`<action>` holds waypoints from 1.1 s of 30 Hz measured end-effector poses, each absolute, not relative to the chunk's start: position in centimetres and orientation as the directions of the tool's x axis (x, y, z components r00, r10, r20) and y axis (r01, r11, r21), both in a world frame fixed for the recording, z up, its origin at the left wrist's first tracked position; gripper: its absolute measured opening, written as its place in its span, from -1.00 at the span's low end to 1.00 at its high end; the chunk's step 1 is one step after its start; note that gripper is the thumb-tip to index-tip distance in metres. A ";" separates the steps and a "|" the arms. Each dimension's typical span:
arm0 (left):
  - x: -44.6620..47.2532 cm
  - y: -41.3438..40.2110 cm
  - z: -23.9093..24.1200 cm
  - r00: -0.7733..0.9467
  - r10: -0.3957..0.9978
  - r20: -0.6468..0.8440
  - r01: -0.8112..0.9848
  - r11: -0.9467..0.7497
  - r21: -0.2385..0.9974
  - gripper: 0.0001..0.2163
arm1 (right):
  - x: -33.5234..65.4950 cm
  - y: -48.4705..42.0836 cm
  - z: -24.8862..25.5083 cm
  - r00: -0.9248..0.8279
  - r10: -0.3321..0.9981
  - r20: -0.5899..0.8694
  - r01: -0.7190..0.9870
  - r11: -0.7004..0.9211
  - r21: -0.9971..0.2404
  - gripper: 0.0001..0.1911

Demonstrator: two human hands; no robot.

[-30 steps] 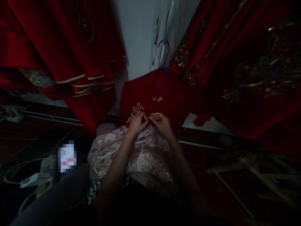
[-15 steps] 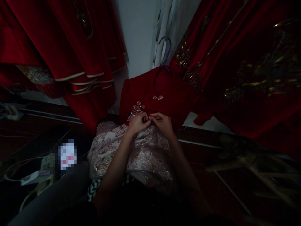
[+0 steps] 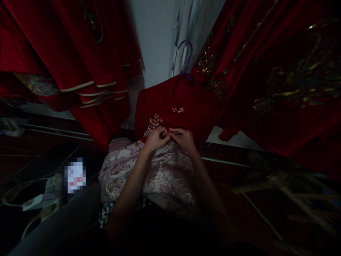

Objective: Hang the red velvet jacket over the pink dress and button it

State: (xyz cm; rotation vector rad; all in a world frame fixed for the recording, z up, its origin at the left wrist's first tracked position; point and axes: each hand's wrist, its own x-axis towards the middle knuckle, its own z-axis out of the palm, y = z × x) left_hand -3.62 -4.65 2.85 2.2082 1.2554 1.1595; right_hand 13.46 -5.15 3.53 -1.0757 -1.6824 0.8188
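A red garment [image 3: 197, 97] with a round neck opening hangs from a purple hanger [image 3: 189, 57], its lower part lying against my lap. Near its lower edge, my left hand [image 3: 156, 138] and my right hand [image 3: 183, 138] meet with fingers pinched together. Between the fingertips a small beaded ornament [image 3: 170, 132] shows in part, with the fingers covering the rest. Just above them sits a pair of beaded flowers [image 3: 178, 110]. Beside my left hand hangs a larger beaded piece with strands [image 3: 153, 123]. The picture is dark, so fine detail is lost.
Red garments with pale edging [image 3: 98, 85] hang at left, and red cloth with gold decoration [image 3: 290, 85] hangs at right. Patterned pink cloth [image 3: 122, 167] covers my lap. A blurred-out bright rectangle [image 3: 76, 176] and a power strip [image 3: 50, 185] lie at lower left. A wooden frame [image 3: 287, 192] stands at lower right.
The whole view has shifted very slightly. My hands keep the same pinch at the same spot, with only a tiny movement of the fingertips.
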 end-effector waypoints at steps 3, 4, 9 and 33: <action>-3.7 -4.6 2.7 0.301 0.824 0.480 0.535 -0.563 0.630 -0.92 | 13.4 -5.1 3.3 -0.161 0.930 0.331 0.265 0.364 -0.893 -0.73; -3.7 -4.5 2.7 0.312 0.822 0.476 0.533 -0.566 0.629 -0.93 | 13.4 -5.0 3.3 -0.161 0.934 0.320 0.256 0.352 -0.900 -0.72; -3.7 -4.6 2.7 0.368 0.810 0.456 0.543 -0.585 0.602 -0.95 | 13.2 -4.6 2.6 -0.134 0.942 0.308 0.251 0.333 -0.909 -0.69; -4.2 -3.9 3.0 0.341 0.810 0.477 0.528 -0.585 0.615 -0.75 | 18.0 -6.3 6.8 -0.279 0.916 0.290 0.360 0.379 -0.852 -0.74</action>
